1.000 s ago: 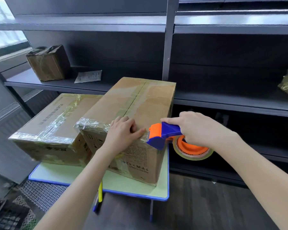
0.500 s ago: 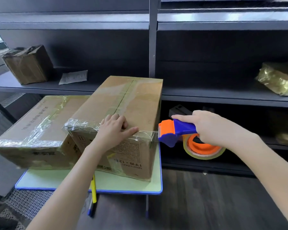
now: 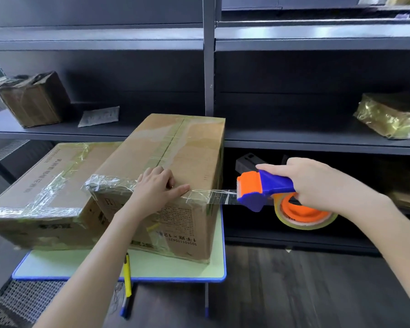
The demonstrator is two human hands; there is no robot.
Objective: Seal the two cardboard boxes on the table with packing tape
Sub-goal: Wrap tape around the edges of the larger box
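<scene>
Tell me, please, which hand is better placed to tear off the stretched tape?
Probably the right hand: it grips the tape dispenser, whose tape stretches taut past the box corner, while the left hand presses the tape down.

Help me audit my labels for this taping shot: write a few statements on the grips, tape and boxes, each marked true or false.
1. The right grip holds the dispenser. True.
2. The left grip hangs free of both boxes. False: it presses on the near top edge of the right box.
3. A strip of tape runs from the right box's corner to the dispenser. True.
4. The left box has no tape on it. False: crinkled tape crosses its top.
</scene>
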